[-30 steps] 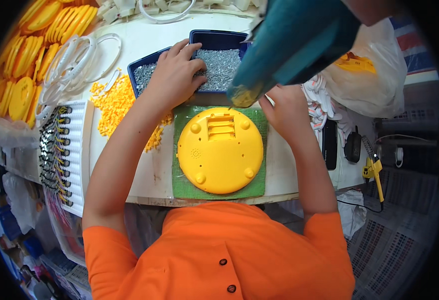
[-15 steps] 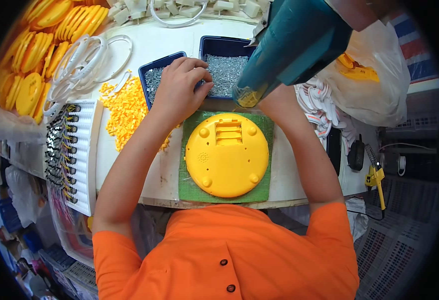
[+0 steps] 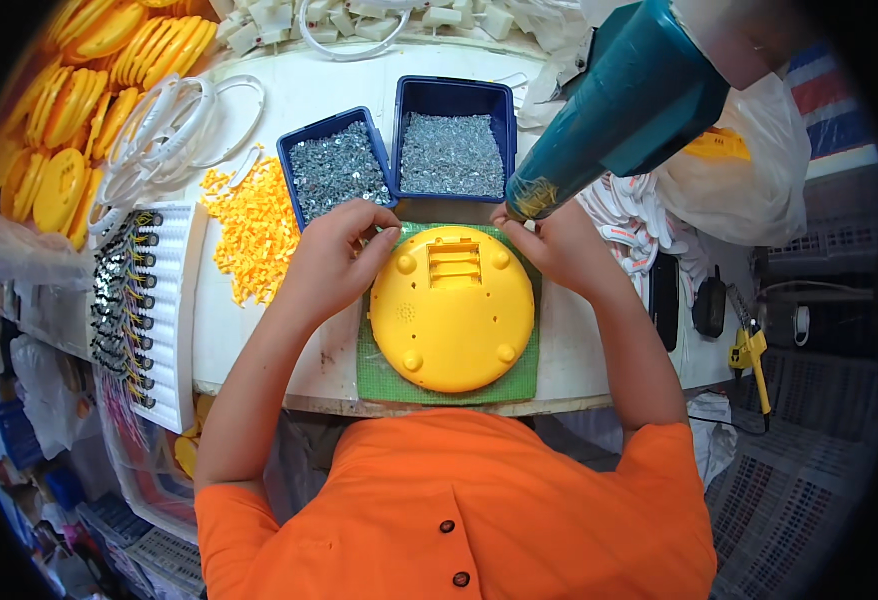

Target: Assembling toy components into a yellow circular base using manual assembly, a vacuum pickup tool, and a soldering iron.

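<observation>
A round yellow plastic housing (image 3: 449,335) lies on a green mat (image 3: 379,375), its open battery compartment at the far side. My left hand (image 3: 334,260) is at its far left edge, thumb and fingers pinched; anything between the fingertips is too small to name. At the far right edge is my right hand (image 3: 554,245), fingers drawn together, partly covered by the end of a teal tool (image 3: 609,120). I cannot make out what its fingertips hold. Beyond my hands stand two dark blue bins of small metal parts, a smaller bin (image 3: 284,160) and a larger bin (image 3: 456,84).
Small yellow pieces (image 3: 249,235) are heaped to the left. A white tray (image 3: 184,300) of wired components stands farther left, below white rings (image 3: 164,115) and stacked yellow housings (image 3: 59,185). White cables (image 3: 634,215), a black phone-like slab (image 3: 664,300) and a yellow-handled tool (image 3: 749,355) lie right.
My left hand has come back from the smaller bin to the housing's left edge. My right hand has drawn nearer to the housing, and the teal tool appears farther right, uncovering the larger bin.
</observation>
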Available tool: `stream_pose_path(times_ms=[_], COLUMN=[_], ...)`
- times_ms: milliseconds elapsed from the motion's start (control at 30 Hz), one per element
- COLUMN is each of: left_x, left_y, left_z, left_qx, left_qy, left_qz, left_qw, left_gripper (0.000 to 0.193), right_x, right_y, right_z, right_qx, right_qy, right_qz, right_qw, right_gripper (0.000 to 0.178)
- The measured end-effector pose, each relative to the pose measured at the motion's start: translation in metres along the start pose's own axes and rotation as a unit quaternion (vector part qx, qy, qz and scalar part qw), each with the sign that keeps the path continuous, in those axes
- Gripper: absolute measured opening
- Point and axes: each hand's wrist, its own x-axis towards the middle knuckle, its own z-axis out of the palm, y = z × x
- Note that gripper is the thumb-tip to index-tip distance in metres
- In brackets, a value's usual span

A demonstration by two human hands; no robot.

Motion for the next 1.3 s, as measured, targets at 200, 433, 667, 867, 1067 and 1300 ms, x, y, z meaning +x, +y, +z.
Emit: stream_pose_path(times_ms=[200,433,667,867,1067,1300], left_x=[0.0,0.006,0.013,0.012,0.0,0.059], left_y=[-0.005,0.002,0.008,0.007,0.005,-0.002], left_z=[0.006,0.002,0.0,-0.003,-0.006,0.005], left_qx=[-0.003,0.053,0.132,0.204,0.206,0.287], left_qy=[-0.009,-0.045,-0.089,-0.106,-0.056,0.1], left_qz=[-0.017,-0.008,0.009,0.067,0.125,0.161], left_qw=[1.0,0.998,0.987,0.971,0.969,0.939], left_gripper=[0.013,0.016,0.016,0.02,0.022,0.016], right_x=[-0.003,-0.007,-0.002,0.031,0.063,0.068], right_y=[-0.006,-0.013,-0.024,-0.034,-0.002,0.011], right_z=[0.001,-0.008,-0.016,-0.007,0.01,0.02], right_qx=[-0.038,-0.106,-0.08,-0.174,-0.251,-0.264], right_qy=[-0.057,-0.06,-0.019,0.058,0.098,0.14], right_qz=[0.032,-0.035,-0.076,-0.061,-0.135,-0.17], right_qw=[0.997,0.992,0.994,0.981,0.954,0.939], right_gripper=[0.018,0.022,0.02,0.015,0.01,0.017])
